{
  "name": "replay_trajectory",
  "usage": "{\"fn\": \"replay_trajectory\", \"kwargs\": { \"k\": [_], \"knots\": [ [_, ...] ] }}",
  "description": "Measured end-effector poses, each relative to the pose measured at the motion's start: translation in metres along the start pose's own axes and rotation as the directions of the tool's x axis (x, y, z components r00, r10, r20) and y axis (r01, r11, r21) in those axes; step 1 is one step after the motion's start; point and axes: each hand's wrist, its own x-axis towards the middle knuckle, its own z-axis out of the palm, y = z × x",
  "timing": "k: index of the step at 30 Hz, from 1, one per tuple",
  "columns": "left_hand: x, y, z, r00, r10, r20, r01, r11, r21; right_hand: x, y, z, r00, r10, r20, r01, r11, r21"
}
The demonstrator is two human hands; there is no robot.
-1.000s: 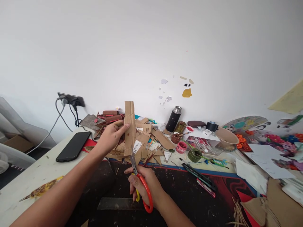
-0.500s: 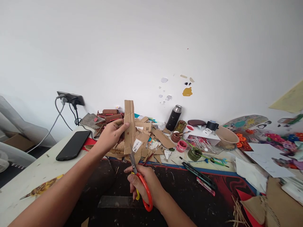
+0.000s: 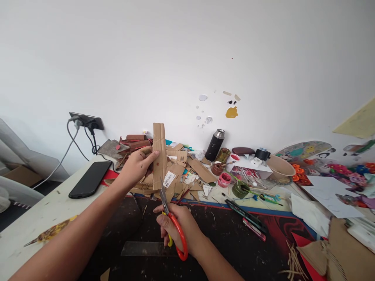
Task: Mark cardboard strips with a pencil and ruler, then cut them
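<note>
My left hand (image 3: 140, 164) grips a long cardboard strip (image 3: 159, 140) by its left edge, thumb on the near face, the strip held upright. In my right hand (image 3: 180, 224) is a pair of scissors (image 3: 179, 236) with red and yellow handles, fingers wrapped round them. The blades point up and meet the strip's lower right corner. Behind the strip lies a heap of cardboard scraps (image 3: 202, 170), one bearing a barcode label (image 3: 168, 179). A clear ruler (image 3: 143, 249) lies flat on the dark mat (image 3: 140, 269) below my hands.
A black phone (image 3: 90, 179) lies on the left. Behind the mat stand a black thermos (image 3: 215, 145) and paint jars (image 3: 224, 180). Dark green pens (image 3: 246, 216) are to the right. Flat cardboard (image 3: 348, 249) and paper sit at the right edge, and a wall socket (image 3: 86, 120) holds plugged cables.
Almost nothing differs. The whole view has shifted very slightly, and both hands keep the same hold on the cardboard strip and the scissors.
</note>
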Motion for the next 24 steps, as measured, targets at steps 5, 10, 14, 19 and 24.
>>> {"fn": "replay_trajectory", "kwargs": {
  "k": [5,10,14,19,24],
  "knots": [
    [-0.0037,0.0057,0.0032,0.999,-0.031,0.030,0.030,0.999,0.013,0.0012,0.0027,0.0002,1.000,0.004,0.000,-0.004,1.000,0.007],
    [-0.0038,0.0044,0.0039,0.998,-0.045,0.043,0.044,0.999,0.018,0.0009,0.0028,0.0001,1.000,0.003,-0.005,-0.003,1.000,-0.011],
    [-0.0030,0.0027,0.0027,0.998,-0.045,0.041,0.044,0.999,0.021,-0.0002,0.0003,-0.0003,1.000,0.003,-0.007,-0.004,1.000,-0.031],
    [-0.0026,0.0029,0.0025,0.997,-0.051,0.055,0.050,0.998,0.022,-0.0014,0.0013,-0.0003,1.000,-0.009,-0.004,0.009,0.998,-0.060],
    [-0.0027,0.0023,0.0036,0.996,-0.053,0.066,0.051,0.998,0.023,-0.0007,0.0047,-0.0002,1.000,0.005,-0.003,-0.005,0.998,-0.064]
  ]
}}
